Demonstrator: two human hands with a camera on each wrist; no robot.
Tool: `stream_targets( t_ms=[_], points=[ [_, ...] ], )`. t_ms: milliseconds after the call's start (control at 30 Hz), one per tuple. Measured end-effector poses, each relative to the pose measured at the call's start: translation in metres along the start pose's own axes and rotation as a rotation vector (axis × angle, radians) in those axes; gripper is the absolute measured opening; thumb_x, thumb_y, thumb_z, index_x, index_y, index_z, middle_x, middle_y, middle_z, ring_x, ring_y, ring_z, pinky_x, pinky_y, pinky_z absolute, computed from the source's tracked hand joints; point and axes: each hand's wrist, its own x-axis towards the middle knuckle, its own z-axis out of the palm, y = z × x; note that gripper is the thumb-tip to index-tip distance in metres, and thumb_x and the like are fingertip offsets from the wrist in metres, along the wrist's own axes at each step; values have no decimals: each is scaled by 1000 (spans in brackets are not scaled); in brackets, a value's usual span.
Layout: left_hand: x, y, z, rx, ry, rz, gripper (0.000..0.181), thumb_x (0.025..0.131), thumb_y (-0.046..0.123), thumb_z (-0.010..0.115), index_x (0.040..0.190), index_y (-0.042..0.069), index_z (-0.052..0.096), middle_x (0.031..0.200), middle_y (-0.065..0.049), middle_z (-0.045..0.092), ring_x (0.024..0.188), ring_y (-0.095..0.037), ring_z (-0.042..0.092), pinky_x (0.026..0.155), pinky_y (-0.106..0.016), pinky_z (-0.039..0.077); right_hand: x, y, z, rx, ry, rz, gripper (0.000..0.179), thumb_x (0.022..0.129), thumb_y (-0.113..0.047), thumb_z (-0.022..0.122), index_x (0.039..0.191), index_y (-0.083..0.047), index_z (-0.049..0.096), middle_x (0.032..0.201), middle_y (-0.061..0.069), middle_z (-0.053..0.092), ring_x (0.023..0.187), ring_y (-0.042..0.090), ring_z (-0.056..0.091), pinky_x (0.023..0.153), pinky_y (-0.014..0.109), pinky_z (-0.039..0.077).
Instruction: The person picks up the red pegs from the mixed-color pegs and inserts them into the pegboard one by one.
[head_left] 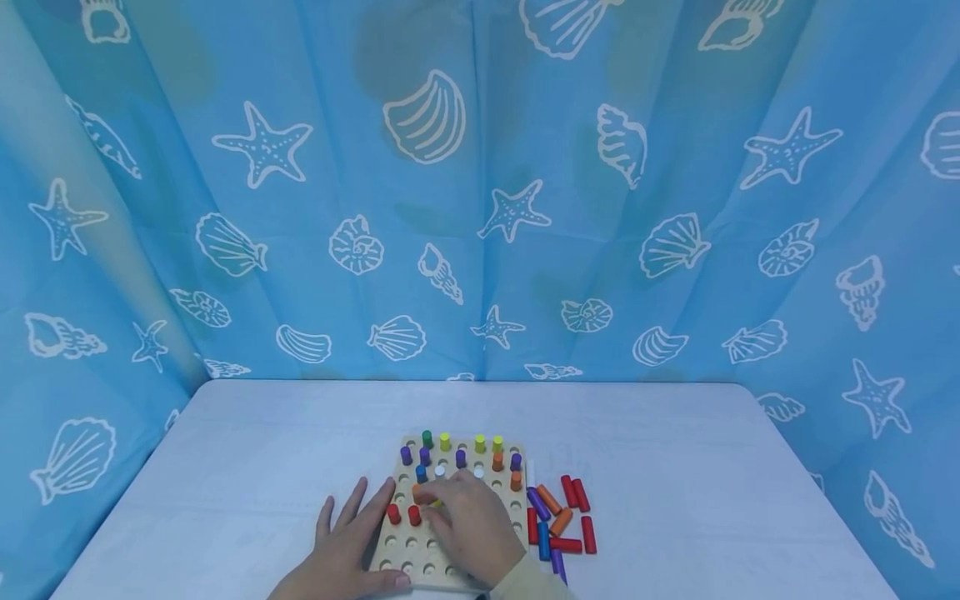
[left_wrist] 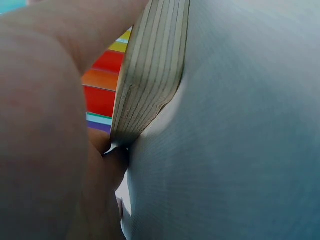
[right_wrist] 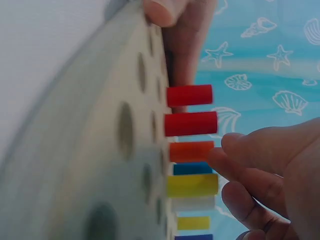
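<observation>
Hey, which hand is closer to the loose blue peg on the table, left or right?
Right. The right hand is over the pegboard, just left of the loose blue peg; the left hand is farther off, at the pegboard's left edge.

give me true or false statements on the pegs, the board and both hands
The left hand touches the pale wooden pegboard. True.

The loose, coloured cylindrical pegs lie left of the pegboard. False: the loose pegs lie to its right.

Two red cylindrical pegs stand upright in the pegboard. True.

The right hand holds a green cylindrical peg. False: the right hand is at an orange cylindrical peg.

Every hole in the pegboard is filled. False: several holes are empty.

A blue curtain printed with white shells hangs behind the white table. True.
</observation>
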Motion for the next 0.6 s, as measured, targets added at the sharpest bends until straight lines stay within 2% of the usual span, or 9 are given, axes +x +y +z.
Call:
stream_targets(
  t_ms=[233, 433, 600],
  points=[
    [-1, 2, -1, -9, -5, -7, 122, 68, 73, 78, 161, 14, 25, 162, -16, 30, 151, -46, 5, 114, -71, -10, -2, 3, -12, -5, 50, 8, 23, 95, -24, 72, 118, -23, 74, 104, -13, 70, 95, 6, 61, 83, 32, 57],
    [-1, 3, -1, -11, -20, -28, 122, 68, 73, 77, 161, 13, 23, 162, -17, 29, 151, -47, 4, 115, -70, -11, -4, 5, -23, 5, 94, 44, 21, 95, -23, 72, 116, -22, 74, 101, -15, 70, 94, 6, 61, 81, 31, 58],
    [1, 1, -1, -18, -28, -36, 123, 68, 74, 76, 161, 14, 23, 162, -17, 29, 151, -46, 3, 114, -70, -11, -6, 8, -31, 9, 127, 65, 22, 96, -22, 71, 117, -21, 73, 100, -15, 71, 97, 9, 63, 84, 35, 57]
  ],
)
